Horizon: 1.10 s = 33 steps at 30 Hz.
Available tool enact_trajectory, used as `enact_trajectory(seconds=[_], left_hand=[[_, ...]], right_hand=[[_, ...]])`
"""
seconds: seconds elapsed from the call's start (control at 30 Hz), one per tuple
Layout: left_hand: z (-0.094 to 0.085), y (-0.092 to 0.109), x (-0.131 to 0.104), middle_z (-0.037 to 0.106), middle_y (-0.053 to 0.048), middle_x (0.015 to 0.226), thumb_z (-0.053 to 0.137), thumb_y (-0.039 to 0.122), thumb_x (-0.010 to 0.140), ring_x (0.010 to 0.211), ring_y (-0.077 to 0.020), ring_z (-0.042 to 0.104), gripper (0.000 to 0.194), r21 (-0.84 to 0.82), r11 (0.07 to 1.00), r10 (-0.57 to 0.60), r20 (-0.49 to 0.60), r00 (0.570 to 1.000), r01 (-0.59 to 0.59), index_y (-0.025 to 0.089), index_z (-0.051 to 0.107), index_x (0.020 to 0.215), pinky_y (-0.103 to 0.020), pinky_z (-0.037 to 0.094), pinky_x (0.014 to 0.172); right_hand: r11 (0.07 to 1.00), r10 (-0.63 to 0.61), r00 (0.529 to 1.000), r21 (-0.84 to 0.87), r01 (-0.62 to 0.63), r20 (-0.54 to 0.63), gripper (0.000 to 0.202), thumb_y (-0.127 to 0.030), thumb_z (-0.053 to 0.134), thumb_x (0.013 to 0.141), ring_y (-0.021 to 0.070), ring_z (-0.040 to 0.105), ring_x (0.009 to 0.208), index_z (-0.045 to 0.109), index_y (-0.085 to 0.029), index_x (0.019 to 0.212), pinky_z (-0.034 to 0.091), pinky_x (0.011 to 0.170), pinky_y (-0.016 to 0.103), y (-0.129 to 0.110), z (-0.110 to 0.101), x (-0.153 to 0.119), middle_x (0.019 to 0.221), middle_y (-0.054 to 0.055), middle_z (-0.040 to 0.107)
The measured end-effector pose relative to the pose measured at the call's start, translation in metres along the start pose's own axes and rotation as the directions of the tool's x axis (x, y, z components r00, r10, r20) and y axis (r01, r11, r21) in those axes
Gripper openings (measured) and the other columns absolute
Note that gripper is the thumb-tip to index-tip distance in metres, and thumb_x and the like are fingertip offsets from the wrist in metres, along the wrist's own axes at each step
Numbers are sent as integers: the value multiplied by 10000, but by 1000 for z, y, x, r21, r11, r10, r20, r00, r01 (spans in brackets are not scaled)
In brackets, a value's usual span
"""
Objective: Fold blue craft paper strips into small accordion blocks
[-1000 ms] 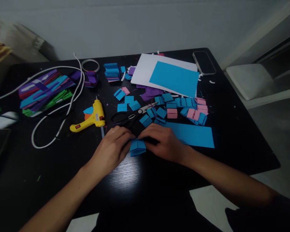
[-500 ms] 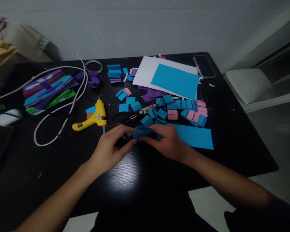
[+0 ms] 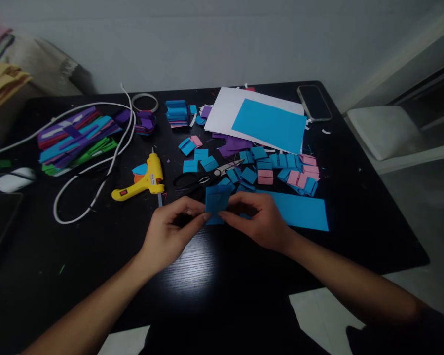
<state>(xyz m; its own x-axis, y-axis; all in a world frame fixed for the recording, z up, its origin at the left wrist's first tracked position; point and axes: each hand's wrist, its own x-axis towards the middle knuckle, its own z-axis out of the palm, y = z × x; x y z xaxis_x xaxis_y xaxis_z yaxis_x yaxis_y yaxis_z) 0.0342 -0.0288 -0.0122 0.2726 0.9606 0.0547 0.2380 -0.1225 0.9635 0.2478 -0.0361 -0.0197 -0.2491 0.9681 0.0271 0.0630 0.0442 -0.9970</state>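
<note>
L hand [image 3: 168,231] & R hand [image 3: 264,219], thumbs + fingers nearly closed, pinch folded blue paper piece [image 3: 216,203] b/w them, approx. mid black table [image 3: 358,236]; far fingertips hidden, exact grip unclear. Scissors [image 3: 217,172] just far, yellow glue gun [image 3: 150,180] left, blue paper strip [image 3: 304,211] right.

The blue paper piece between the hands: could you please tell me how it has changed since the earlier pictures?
The blue paper piece has tipped upright and moved higher in the view; the left hand and right hand still hold it. The yellow glue gun and scissors stayed in place.
</note>
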Motion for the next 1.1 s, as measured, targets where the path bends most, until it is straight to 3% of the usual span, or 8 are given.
enact_trajectory(seconds=[0.23,0.5,0.63,0.8,0.97,1.1], left_hand=[[2,-3,-3,759,17,832,746,136,891,732,-132,716,154,-157,988,7,26,1000,-3,227,719,1011,-237,595,696],[1,0,-3,747,13,807,755,118,864,708,-127,707,111,-171,985,-12,12,1000,14,210,727,919,-214,580,648],[0,5,-3,742,15,807,720,94,869,706,-113,700,118,-166,986,10,11,1000,-8,209,737,889,-188,567,640],[-2,3,-6,734,9,838,673,65,893,738,-108,685,159,-41,994,106,13,994,-105,211,736,908,-181,548,662],[-5,1,-7,741,-8,889,680,113,912,754,-129,694,158,59,987,145,51,988,-148,213,702,1032,-210,557,674],[-8,0,-7,765,-55,979,682,109,887,865,-185,728,218,98,949,290,106,951,-300,203,701,1083,-274,579,764]], right_hand=[[1000,-1,999,-15,1,-33,76,-234,836,840,143,722,693,798,-199,896,589,637,251,-2,1,-1,801,4,784],[997,-68,997,-43,66,-48,104,-180,809,856,150,730,714,812,-209,956,578,629,253,0,1,-4,846,15,803],[984,-158,986,-91,154,-44,129,-120,793,859,153,752,753,806,-218,942,579,654,250,-1,1,-5,868,13,812],[947,-297,954,-142,289,-40,127,-94,795,860,162,772,791,791,-202,926,591,692,259,-1,0,-5,886,31,815],[937,-320,947,-156,312,-24,129,-74,787,860,176,783,816,787,-182,930,606,721,273,0,0,-6,896,53,816],[940,-303,953,-167,297,-11,166,-51,788,843,164,780,800,787,-186,941,605,713,257,0,-1,-6,898,41,817]])
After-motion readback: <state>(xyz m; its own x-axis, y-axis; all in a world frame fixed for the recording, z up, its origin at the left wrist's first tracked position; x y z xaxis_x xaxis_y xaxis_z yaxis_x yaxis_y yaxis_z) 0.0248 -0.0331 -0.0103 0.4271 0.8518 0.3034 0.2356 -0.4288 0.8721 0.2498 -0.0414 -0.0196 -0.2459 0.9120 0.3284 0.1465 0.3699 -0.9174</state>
